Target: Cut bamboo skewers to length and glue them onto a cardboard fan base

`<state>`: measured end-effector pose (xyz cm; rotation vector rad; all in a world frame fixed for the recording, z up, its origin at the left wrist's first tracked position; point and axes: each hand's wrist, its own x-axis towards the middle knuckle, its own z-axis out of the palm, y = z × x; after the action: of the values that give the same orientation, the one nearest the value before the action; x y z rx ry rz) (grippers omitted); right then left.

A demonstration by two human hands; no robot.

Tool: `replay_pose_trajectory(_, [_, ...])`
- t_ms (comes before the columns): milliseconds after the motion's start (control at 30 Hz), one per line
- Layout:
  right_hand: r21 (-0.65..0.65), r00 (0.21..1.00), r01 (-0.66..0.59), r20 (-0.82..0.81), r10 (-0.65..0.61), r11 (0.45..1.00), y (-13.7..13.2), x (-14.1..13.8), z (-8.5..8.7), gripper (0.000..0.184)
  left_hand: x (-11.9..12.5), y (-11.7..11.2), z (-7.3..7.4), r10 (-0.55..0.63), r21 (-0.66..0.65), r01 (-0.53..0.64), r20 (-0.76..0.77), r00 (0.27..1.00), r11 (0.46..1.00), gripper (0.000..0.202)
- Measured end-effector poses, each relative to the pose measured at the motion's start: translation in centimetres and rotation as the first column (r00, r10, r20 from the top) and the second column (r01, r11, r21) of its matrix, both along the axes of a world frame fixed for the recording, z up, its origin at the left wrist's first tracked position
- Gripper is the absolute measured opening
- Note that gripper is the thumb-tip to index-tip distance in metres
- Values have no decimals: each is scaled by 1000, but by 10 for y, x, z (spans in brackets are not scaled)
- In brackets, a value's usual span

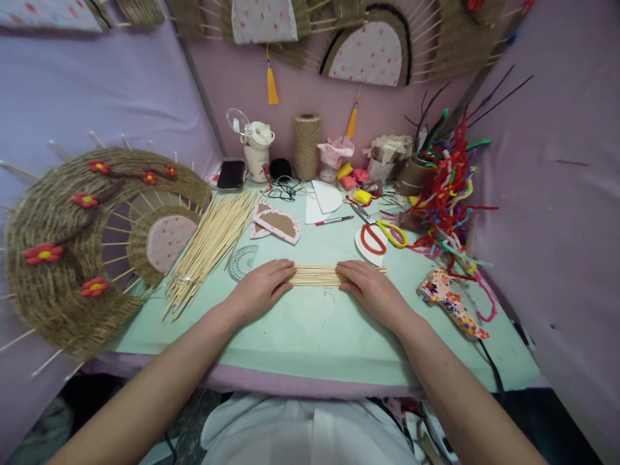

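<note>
Head view: both hands lie palm down on the pale green worktop [314,336], fingers together and only slightly bent. The left hand [264,287] holds the left end of a flat row of thin sticks [317,276], thumb at the near edge; the right hand [371,287] holds the row near its other end, a few tips showing past it. Left of the left hand lies a loose bundle of sticks [208,252], with a clear protractor [242,261] just beyond that hand. Scissors [369,220] lie beyond the right hand, one handle over a white disc [374,258]. Right of that hand is a flower-patterned glue gun [453,302].
</note>
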<state>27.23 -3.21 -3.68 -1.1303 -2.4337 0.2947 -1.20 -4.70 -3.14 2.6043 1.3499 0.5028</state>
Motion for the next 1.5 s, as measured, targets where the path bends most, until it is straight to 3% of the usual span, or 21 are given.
replay_pose_trajectory(333, [-3,1000,15,5,-15,1000,0,-1,3,28,0,0,1,-1,15,1,17,1000,1000,37])
replay_pose_trajectory(567, [11,982,48,181,-50,999,-11,-12,5,64,9,-6,5,42,14,-41,-65,997,999,46])
replay_pose_trajectory(733, [-20,960,34,277,-27,999,-13,-21,11,51,19,-6,5,85,-24,-90,-161,983,996,46])
replay_pose_trajectory(1000, [-143,941,31,339,19,989,-19,-39,14,84,25,-16,7,55,-92,-87,-303,951,992,96])
replay_pose_trajectory(1267, [-199,936,43,350,30,979,-20,-45,7,83,26,-16,2,34,-164,-91,-320,947,982,104])
replay_pose_trajectory(1500, [-184,928,34,371,37,982,-15,-48,14,89,25,-18,2,27,-165,-82,-312,950,983,101])
